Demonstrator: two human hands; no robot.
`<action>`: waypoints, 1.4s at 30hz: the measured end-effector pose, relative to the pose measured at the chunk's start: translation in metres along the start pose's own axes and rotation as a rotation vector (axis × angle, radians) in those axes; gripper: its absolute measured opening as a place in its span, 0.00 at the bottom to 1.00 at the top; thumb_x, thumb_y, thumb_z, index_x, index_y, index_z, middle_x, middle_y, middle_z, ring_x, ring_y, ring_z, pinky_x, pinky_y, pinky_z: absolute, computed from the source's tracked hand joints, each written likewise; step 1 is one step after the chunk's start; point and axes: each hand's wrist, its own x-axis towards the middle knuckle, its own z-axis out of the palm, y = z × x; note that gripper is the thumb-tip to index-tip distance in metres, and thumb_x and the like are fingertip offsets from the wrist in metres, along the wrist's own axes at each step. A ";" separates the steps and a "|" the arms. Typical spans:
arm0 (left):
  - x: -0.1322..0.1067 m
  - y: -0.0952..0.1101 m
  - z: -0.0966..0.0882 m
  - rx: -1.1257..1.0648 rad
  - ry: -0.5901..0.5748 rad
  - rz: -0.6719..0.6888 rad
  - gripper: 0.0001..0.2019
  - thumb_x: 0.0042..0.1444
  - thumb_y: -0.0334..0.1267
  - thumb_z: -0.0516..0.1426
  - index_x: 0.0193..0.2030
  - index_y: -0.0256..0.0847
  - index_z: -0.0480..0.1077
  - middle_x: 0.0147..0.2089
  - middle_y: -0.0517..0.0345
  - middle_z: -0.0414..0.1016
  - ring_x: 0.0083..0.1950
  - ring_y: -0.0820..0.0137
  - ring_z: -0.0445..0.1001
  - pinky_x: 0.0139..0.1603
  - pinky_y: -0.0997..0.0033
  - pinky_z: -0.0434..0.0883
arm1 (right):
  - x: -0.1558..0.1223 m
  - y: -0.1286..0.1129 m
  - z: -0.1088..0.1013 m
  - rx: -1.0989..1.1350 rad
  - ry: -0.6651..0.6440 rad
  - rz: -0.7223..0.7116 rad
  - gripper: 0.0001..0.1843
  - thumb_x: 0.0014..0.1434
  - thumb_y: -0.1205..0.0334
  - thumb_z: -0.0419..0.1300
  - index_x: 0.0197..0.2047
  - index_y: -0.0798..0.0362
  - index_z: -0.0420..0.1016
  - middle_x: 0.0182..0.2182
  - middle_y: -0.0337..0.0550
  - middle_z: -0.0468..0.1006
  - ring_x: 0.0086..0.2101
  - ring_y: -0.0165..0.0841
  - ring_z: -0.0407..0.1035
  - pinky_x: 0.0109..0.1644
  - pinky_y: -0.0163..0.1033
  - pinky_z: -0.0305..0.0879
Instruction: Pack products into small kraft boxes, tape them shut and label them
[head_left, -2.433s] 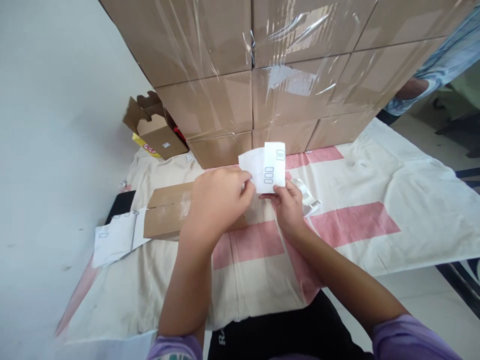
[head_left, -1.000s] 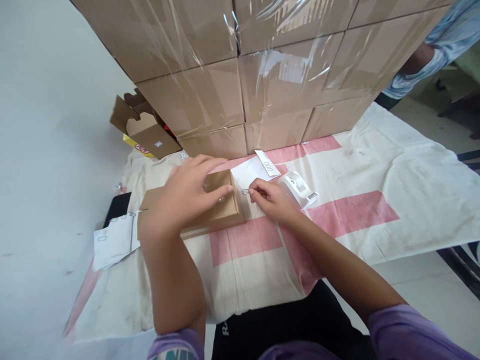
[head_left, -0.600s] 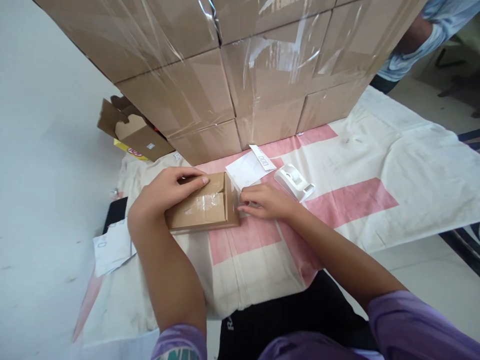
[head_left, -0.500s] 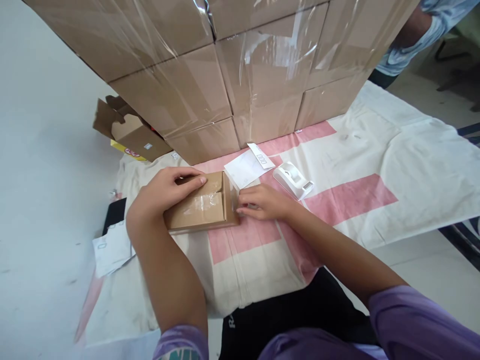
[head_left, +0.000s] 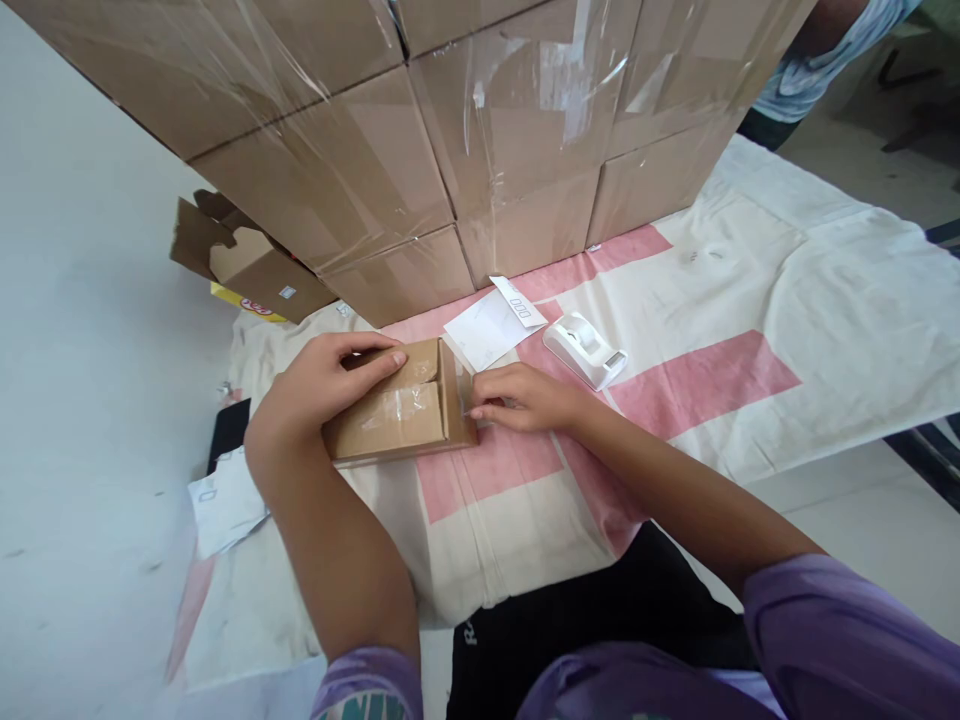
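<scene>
A small brown cardboard box (head_left: 390,415) lies on the cloth, with clear tape (head_left: 405,402) across its top seam. My left hand (head_left: 322,385) grips its far left part, thumb on top; its other fingers are partly hidden. At the right end, a flap or lip sticks out with a shiny clear strip on it. The curled fingers of my right hand (head_left: 514,395) touch that end; what is between the fingertips, if anything, is hidden. A white tape dispenser (head_left: 585,350) stands just right of this hand, and a folded white paper (head_left: 487,330) lies behind the box.
Large taped cartons (head_left: 517,150) are stacked along the back. An opened brown box (head_left: 262,275) stands at the left by the wall, above loose papers (head_left: 225,500) and a black object (head_left: 229,432). Another person's sleeve (head_left: 817,85) shows at upper right.
The view has shifted slightly. My left hand stays on the box, and my right hand remains at its right end with the fingers slightly more curled.
</scene>
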 end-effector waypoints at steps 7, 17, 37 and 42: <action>0.001 0.001 0.000 -0.006 -0.006 -0.005 0.19 0.56 0.60 0.60 0.42 0.51 0.82 0.47 0.62 0.83 0.47 0.58 0.77 0.44 0.63 0.69 | 0.001 -0.003 0.001 -0.033 -0.039 0.051 0.12 0.71 0.55 0.55 0.37 0.52 0.71 0.32 0.38 0.72 0.32 0.29 0.66 0.38 0.35 0.57; 0.001 0.001 0.001 0.003 -0.004 0.000 0.18 0.56 0.60 0.59 0.41 0.52 0.82 0.47 0.62 0.83 0.47 0.58 0.77 0.43 0.64 0.70 | 0.001 -0.005 0.009 -0.116 -0.032 0.165 0.09 0.69 0.55 0.57 0.40 0.52 0.70 0.33 0.38 0.76 0.32 0.30 0.67 0.37 0.36 0.56; -0.002 0.002 0.000 -0.014 -0.025 -0.005 0.21 0.59 0.58 0.58 0.48 0.49 0.82 0.49 0.60 0.83 0.48 0.57 0.76 0.42 0.63 0.69 | 0.001 -0.003 0.016 0.054 0.172 0.159 0.05 0.64 0.61 0.59 0.36 0.53 0.73 0.25 0.34 0.72 0.24 0.26 0.63 0.32 0.33 0.58; -0.001 0.000 0.001 0.014 -0.007 0.000 0.21 0.58 0.59 0.58 0.48 0.50 0.82 0.48 0.59 0.83 0.47 0.57 0.77 0.41 0.64 0.71 | -0.001 -0.007 0.024 0.166 0.305 0.144 0.05 0.55 0.67 0.58 0.28 0.51 0.66 0.21 0.31 0.64 0.22 0.25 0.57 0.28 0.32 0.55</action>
